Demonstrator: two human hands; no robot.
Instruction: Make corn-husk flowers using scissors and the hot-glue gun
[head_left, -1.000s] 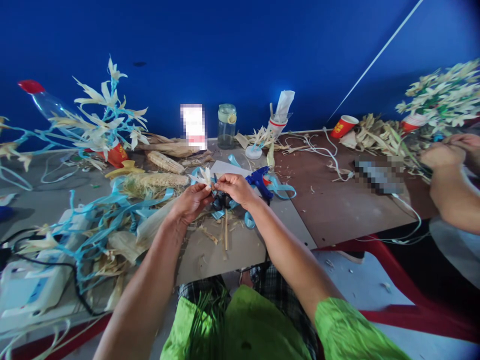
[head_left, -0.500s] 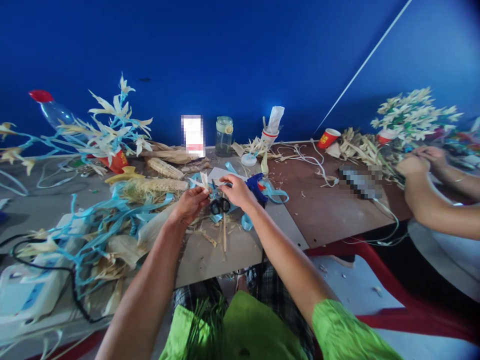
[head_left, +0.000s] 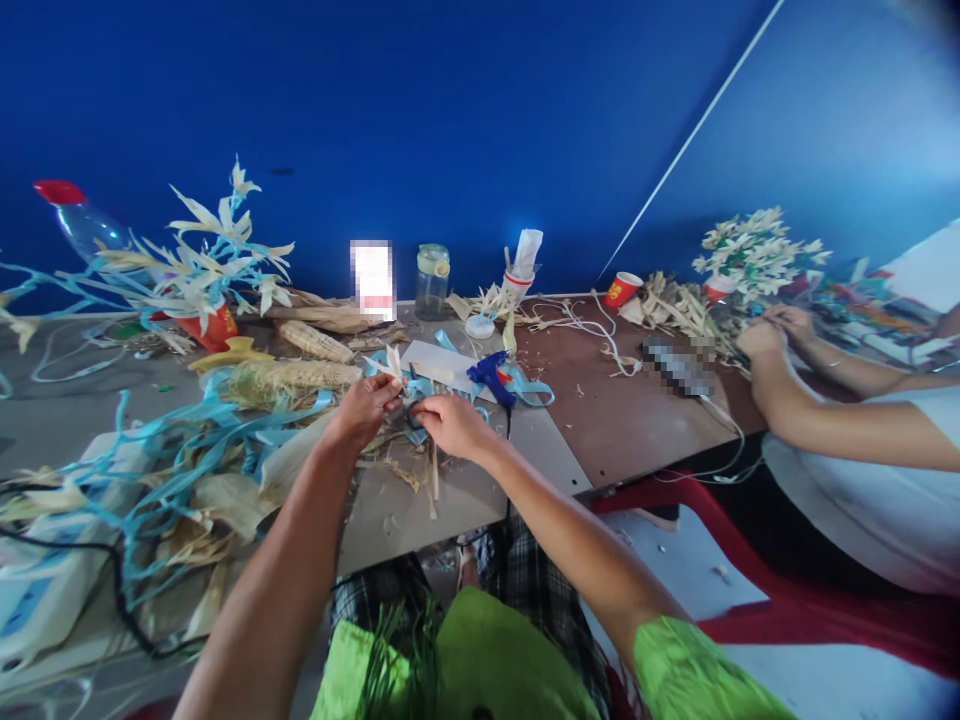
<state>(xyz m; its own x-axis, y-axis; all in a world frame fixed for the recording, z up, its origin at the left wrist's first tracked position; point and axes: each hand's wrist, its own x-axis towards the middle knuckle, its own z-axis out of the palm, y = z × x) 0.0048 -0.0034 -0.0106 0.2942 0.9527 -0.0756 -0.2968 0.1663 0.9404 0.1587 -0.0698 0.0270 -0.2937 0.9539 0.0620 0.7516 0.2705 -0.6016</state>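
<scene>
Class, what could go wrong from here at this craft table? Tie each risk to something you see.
1. The left hand pinches a white flower close to the scissors, where the right hand is; a slip might nick a finger or tear a petal.

2. A blue glue gun lies beside blue ribbon. If hot, which the picture can't show, it could scorch the ribbon or burn a hand.

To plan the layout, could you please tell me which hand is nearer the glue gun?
Right: the right hand is just left of the glue gun; the left hand is farther left.
</scene>
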